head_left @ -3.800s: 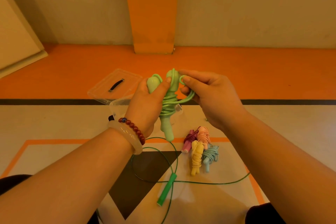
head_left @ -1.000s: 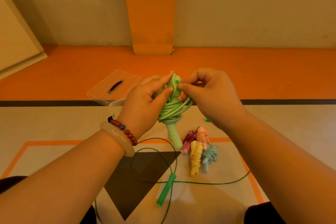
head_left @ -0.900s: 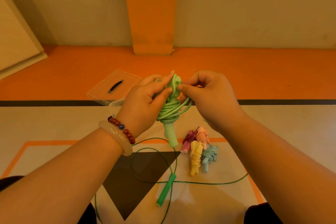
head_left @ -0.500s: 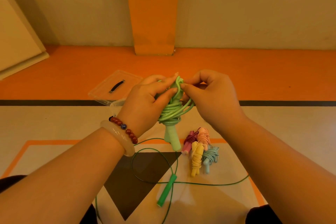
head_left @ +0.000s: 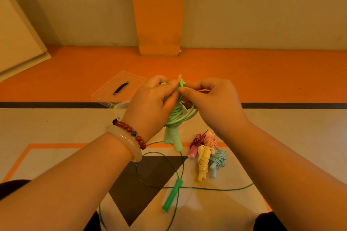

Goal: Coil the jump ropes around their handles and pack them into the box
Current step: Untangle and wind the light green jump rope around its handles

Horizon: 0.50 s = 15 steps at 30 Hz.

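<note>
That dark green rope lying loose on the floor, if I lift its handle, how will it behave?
The dark green rope has a thin cord lying in loose loops, so it would probably dangle floppily. Its slim handle looks rigid and likely light. The crossing loops might snag.

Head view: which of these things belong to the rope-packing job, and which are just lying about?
Job: light green rope, held by left hand and right hand; four coiled ropes; loose dark green rope; clear box; lid.
Not the job: bracelets; orange pillar; pale board.
</note>
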### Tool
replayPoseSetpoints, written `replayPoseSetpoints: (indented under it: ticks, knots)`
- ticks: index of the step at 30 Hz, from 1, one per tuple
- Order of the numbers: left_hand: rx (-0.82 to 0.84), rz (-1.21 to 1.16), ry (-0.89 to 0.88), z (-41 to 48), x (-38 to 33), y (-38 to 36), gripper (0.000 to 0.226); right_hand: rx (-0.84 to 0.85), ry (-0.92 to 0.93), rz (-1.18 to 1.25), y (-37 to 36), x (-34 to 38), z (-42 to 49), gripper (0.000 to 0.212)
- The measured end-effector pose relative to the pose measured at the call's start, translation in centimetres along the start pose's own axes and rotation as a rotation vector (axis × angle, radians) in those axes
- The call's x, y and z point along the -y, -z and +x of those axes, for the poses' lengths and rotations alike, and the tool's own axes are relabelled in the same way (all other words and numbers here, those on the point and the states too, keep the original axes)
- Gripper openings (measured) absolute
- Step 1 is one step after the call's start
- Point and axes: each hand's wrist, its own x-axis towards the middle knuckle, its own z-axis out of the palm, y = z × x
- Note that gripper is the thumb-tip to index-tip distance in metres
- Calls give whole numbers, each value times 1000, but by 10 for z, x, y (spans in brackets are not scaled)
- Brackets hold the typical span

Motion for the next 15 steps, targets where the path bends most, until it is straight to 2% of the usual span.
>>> replayPoseSetpoints:
  ticks: [4,8,11,13,15]
  knots:
    - [-22,18,-20,-1,-4,0,42,-68,7,-40,-1,-2,1,17]
    - [18,38,24,-2,-6,2,35,-89,95,-243,-5,-7,-2,17]
    - [43,-19,96,-3,-12,1,20,-136,114,-337,-8,-8,-2,14]
    - [26,-81,161,-2,-14,-1,11,-159,84,-268,-7,-8,-1,11]
    - [3,-195,257,-1,-16,-2,12,-152,34,-129,-6,-7,1,13]
